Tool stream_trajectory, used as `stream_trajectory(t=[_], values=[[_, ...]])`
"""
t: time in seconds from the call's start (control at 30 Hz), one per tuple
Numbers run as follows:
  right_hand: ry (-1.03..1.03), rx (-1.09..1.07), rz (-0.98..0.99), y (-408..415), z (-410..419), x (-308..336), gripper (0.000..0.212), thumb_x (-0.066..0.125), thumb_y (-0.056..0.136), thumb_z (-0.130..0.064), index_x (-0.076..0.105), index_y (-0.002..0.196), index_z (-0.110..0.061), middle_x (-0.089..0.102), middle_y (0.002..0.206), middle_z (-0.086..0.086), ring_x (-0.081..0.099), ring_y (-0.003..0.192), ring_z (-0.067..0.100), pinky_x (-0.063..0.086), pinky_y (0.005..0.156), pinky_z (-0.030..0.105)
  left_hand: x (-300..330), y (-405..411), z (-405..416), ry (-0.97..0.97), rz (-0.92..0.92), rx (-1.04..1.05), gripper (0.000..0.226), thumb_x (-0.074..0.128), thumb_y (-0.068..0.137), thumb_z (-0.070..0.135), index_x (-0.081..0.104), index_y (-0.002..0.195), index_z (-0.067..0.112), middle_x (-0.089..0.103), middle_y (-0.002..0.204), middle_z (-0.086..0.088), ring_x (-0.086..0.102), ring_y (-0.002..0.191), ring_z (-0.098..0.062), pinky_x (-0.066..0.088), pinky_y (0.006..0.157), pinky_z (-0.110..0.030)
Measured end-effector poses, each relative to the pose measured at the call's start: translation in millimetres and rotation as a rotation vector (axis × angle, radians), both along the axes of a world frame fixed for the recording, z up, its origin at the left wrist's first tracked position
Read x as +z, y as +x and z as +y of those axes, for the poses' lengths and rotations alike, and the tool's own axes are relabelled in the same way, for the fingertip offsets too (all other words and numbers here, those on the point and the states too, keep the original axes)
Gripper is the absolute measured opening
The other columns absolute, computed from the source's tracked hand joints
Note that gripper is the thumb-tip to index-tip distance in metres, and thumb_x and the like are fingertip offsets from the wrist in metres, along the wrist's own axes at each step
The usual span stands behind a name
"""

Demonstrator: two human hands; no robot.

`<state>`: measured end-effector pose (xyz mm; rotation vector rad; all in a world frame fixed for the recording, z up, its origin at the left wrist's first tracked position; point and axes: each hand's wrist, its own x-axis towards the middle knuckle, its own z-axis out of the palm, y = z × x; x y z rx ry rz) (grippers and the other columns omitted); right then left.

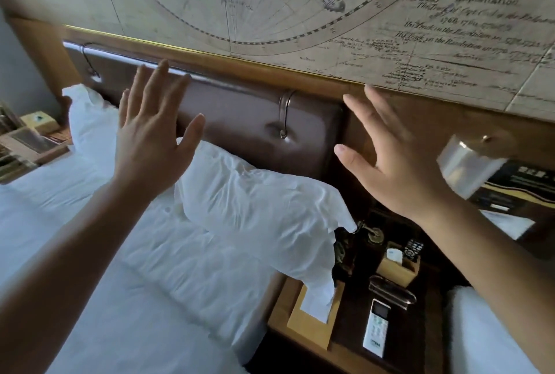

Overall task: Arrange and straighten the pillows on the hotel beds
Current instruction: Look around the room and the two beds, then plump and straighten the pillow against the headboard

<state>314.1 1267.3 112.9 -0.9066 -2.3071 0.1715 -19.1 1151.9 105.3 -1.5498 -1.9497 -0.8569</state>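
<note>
A white, wrinkled pillow lies at the head of the bed against the brown padded headboard, its right corner hanging over the bed's edge. A second white pillow leans at the far left, partly hidden behind my left hand. My left hand is raised above the bed with fingers spread, holding nothing. My right hand hovers to the right of the pillow with fingers spread, also holding nothing. Neither hand touches a pillow.
The white bed sheet fills the lower left. A wooden nightstand on the right carries a tissue box, a white remote, a small wooden holder and a lamp. A second bed's edge shows at lower right. Another side table stands far left.
</note>
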Motion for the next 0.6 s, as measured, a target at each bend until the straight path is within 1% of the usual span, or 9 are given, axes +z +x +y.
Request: stream_trajectory(t=[0.1,0.2,0.27,0.33,0.37,0.47,0.53,0.6], values=[[-0.047,0.017,-0.032,-34,33,-1,0.069,0.048,0.097,-0.054,0.027,0.16,-0.036,0.008,0.172,-0.008,0.005,0.159,0.013,0.022,0.125,0.05,-13,-25,42,-0.007,-0.018,-0.007,0.064,0.041,0.102,0.052,0.037,0.158,0.022,0.021,0.172,-0.006,0.01,0.161,-0.033,0.018,0.127,-0.059],[-0.05,0.013,-0.043,-64,64,-6,0.069,0.049,0.097,-0.053,0.027,0.16,-0.036,0.007,0.172,-0.01,0.004,0.159,0.011,0.02,0.125,0.044,-25,-50,79,-0.007,0.02,0.007,0.063,0.042,0.103,0.051,0.039,0.157,0.02,0.021,0.172,-0.009,0.011,0.16,-0.036,0.017,0.127,-0.06],[-0.034,-0.005,-0.032,-79,83,-12,0.068,0.048,0.097,-0.054,0.028,0.159,-0.036,0.01,0.171,-0.01,0.006,0.159,0.012,0.02,0.126,0.047,-33,-63,100,-0.003,0.044,0.022,0.061,0.043,0.103,0.049,0.042,0.156,0.017,0.023,0.171,-0.011,0.013,0.16,-0.038,0.018,0.126,-0.062],[-0.044,-0.046,-0.049,-92,103,-25,0.068,0.047,0.097,-0.056,0.027,0.159,-0.037,0.012,0.171,-0.009,0.008,0.159,0.013,0.022,0.125,0.051,-41,-72,119,-0.01,0.029,0.026,0.06,0.043,0.104,0.048,0.043,0.155,0.016,0.024,0.171,-0.012,0.013,0.16,-0.038,0.019,0.125,-0.062],[-0.064,-0.062,-0.06,-97,111,-33,0.068,0.047,0.096,-0.056,0.028,0.159,-0.037,0.013,0.171,-0.008,0.009,0.158,0.014,0.022,0.125,0.051,-46,-75,126,-0.015,0.013,0.029,0.06,0.042,0.104,0.048,0.043,0.155,0.016,0.024,0.171,-0.011,0.013,0.16,-0.038,0.019,0.125,-0.062],[-0.104,-0.084,-0.076,-111,130,-59,0.068,0.048,0.096,-0.055,0.03,0.159,-0.036,0.018,0.17,-0.005,0.014,0.157,0.015,0.019,0.126,0.043,-68,-86,144,-0.06,-0.044,0.047,0.059,0.041,0.104,0.048,0.041,0.155,0.019,0.023,0.171,-0.009,0.012,0.16,-0.036,0.017,0.126,-0.06],[-0.141,-0.095,-0.087,-116,139,-74,0.068,0.048,0.097,-0.054,0.029,0.159,-0.035,0.018,0.17,-0.004,0.014,0.157,0.014,0.016,0.124,0.033,-87,-93,153,-0.116,-0.101,0.063,0.06,0.04,0.104,0.05,0.039,0.156,0.021,0.022,0.171,-0.008,0.011,0.16,-0.035,0.016,0.126,-0.059],[-0.188,-0.1,-0.099,-115,147,-92,0.068,0.049,0.097,-0.052,0.03,0.159,-0.033,0.018,0.17,-0.002,0.015,0.157,0.014,0.015,0.12,0.028,-109,-96,159,-0.181,-0.16,0.083,0.061,0.041,0.104,0.05,0.038,0.157,0.022,0.022,0.171,-0.008,0.011,0.161,-0.034,0.014,0.126,-0.058]])
